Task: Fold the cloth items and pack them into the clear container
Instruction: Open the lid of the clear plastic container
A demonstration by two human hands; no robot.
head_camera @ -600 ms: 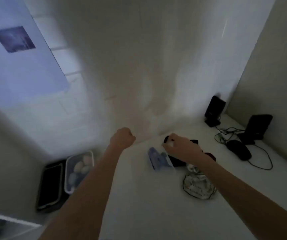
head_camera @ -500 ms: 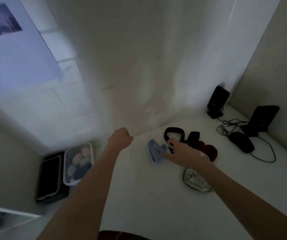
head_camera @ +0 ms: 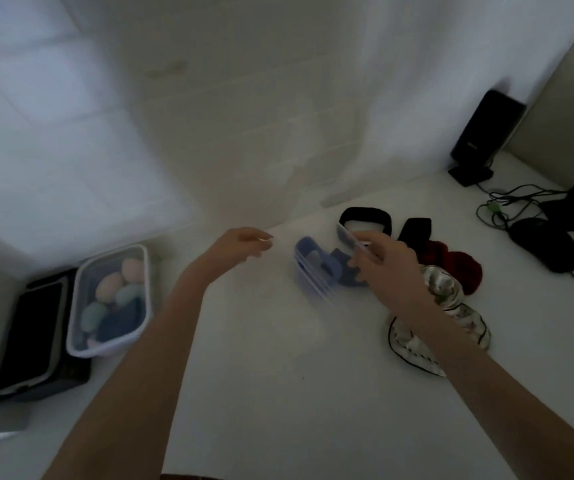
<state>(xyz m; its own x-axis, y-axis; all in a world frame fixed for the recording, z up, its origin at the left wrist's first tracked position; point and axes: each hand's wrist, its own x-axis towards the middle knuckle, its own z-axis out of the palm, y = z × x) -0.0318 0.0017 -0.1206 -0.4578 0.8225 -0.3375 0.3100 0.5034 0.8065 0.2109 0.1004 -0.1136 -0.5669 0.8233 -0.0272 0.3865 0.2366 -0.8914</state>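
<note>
From the head view, my right hand (head_camera: pixel 387 268) has its fingers curled onto the small clear container (head_camera: pixel 316 268), which lies tipped on the table (head_camera: pixel 278 375) with blue cloth (head_camera: pixel 342 271) partly inside. My left hand (head_camera: pixel 240 245) hovers just beside it, fingers loosely apart, holding nothing. Beyond my right fingertips the black bands (head_camera: pixel 365 216), the dark red cloth (head_camera: pixel 452 261) and the patterned cloth (head_camera: pixel 452 306) lie unpacked, so I judge most work remains.

Left hand (head_camera: pixel 244 244) hovers loose (fingers relaxed); right hand (head_camera: pixel 387 268) pinches.
</note>
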